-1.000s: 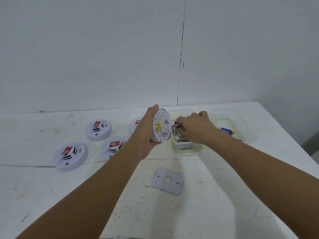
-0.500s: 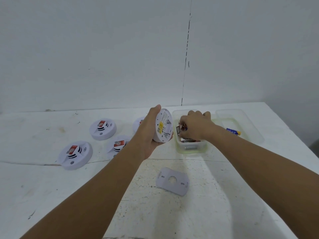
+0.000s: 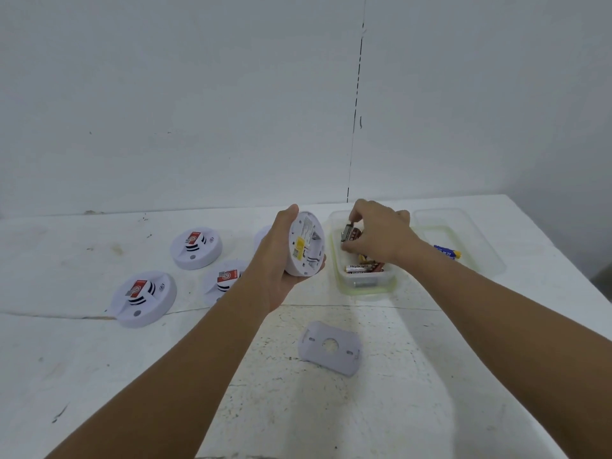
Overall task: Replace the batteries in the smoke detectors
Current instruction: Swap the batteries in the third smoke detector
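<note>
My left hand (image 3: 276, 260) grips a white round smoke detector (image 3: 306, 248), tilted on edge with its open back and yellow label facing right. My right hand (image 3: 377, 235) is over a clear plastic tub (image 3: 364, 288) of batteries and pinches a dark red battery (image 3: 350, 234) between thumb and fingers, lifted just above the pile. More batteries (image 3: 364, 267) lie in the tub. The detector's white mounting plate (image 3: 329, 347) lies flat on the table near me.
Three smoke detectors (image 3: 196, 248) (image 3: 144, 299) (image 3: 223, 283) lie on the white table at left, and a fourth is mostly hidden behind my left hand. A second clear tub (image 3: 463, 240) at right holds a blue battery (image 3: 447, 251). A white wall stands behind.
My right hand has lifted out of the tub with a battery pinched in its fingers. The left hand holds the detector in much the same place.
</note>
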`<state>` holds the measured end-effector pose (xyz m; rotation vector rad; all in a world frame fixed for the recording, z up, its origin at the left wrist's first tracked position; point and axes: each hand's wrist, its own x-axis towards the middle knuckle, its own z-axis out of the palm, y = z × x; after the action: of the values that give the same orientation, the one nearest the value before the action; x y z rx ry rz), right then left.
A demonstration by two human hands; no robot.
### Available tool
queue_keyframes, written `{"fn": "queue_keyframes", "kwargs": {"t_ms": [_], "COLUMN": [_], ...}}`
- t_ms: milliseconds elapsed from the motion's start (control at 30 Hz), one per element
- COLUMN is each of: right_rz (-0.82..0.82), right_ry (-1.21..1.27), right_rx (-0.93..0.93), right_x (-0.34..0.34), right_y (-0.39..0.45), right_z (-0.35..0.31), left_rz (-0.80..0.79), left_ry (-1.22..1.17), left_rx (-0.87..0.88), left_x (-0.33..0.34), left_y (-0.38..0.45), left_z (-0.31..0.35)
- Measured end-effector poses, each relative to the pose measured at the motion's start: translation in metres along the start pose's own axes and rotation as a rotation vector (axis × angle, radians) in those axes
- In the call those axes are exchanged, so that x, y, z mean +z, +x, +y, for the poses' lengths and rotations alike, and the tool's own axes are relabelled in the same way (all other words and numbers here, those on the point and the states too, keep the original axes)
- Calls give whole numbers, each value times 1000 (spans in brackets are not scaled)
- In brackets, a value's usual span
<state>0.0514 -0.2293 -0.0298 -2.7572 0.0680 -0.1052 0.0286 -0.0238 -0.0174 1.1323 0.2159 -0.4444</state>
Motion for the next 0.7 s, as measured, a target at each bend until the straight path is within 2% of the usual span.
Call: {"fn": "queue_keyframes", "kwargs": {"t_ms": [167, 267, 500, 700], "right_rz": [199, 197, 40, 42], "right_ry": [486, 627, 520, 482], "right_rx": [6, -46, -145, -174], "right_x": [-21, -30, -7, 8], "right_y": [-31, -54, -87, -94], "right_z": [-16, -36, -70, -83], "left_rz": [-5, -30, -98, -105], "left_ry": [-109, -168, -164, -187], "left_rx": [0, 12, 33, 40], "left_x": [-11, -17, -32, -49], "left_y": [-8, -14, -32, -49], "left_z": [-2, -4, -10, -10]}}
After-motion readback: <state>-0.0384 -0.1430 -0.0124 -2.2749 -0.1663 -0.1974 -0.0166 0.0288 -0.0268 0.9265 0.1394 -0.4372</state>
